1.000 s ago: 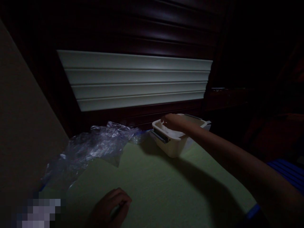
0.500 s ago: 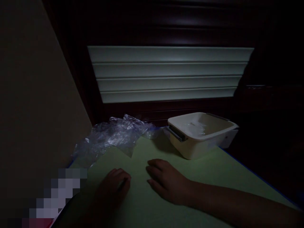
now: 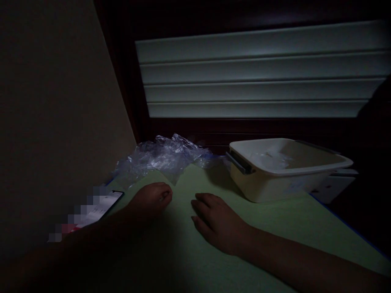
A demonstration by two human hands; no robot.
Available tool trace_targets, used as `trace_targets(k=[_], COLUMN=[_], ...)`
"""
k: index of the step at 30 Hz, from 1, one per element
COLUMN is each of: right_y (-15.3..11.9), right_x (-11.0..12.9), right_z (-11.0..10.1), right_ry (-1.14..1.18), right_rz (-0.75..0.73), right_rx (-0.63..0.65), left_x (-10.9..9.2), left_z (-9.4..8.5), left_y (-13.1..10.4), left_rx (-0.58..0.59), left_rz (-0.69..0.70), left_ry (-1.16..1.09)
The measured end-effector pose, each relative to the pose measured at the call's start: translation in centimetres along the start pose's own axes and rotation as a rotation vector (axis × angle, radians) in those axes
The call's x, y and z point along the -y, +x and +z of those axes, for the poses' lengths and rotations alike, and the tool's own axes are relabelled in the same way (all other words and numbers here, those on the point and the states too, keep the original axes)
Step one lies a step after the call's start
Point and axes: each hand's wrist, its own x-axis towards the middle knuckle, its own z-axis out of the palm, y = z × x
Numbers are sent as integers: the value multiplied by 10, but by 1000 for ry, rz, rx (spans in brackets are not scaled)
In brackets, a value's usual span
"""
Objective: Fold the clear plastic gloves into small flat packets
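Tub: cream
Handle: dk grey
Tabletop: lt green, blue edge
Plastic: clear
Slats: pale grey, horiz. stripes

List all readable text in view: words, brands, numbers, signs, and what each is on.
No legible text.
Phone screen: faint lines, too small to read; part is pixelated.
Cream tub: bluish marking on its side, too dim and blurred to read.
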Motion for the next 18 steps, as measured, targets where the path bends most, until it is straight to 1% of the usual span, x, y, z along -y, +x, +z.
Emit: trace_targets(k=[2,4,7,11,14,18], right_y=[0,1,2,2,2,3], right_x=[0,1,2,2,3,4], right_z=[-1,-3,-5,-6,-7,-9], right_ry=[-5,-9,-16,-28,-35,-41], right_rz=[-5,-8,-12,-15,-14,-10], right_rx=[8,15,23,39,56,69], left_x=[0,0,2,10,18,26], left_z=[-7,-9,-2,9,9,-4], left_y=[17,32,47,55,63,80], left_rx=[17,26,48,62,29,-94], left_rz=[-4,-42,-92,-135,-180,-245], left_ry=[87,157,220,208,143,-3])
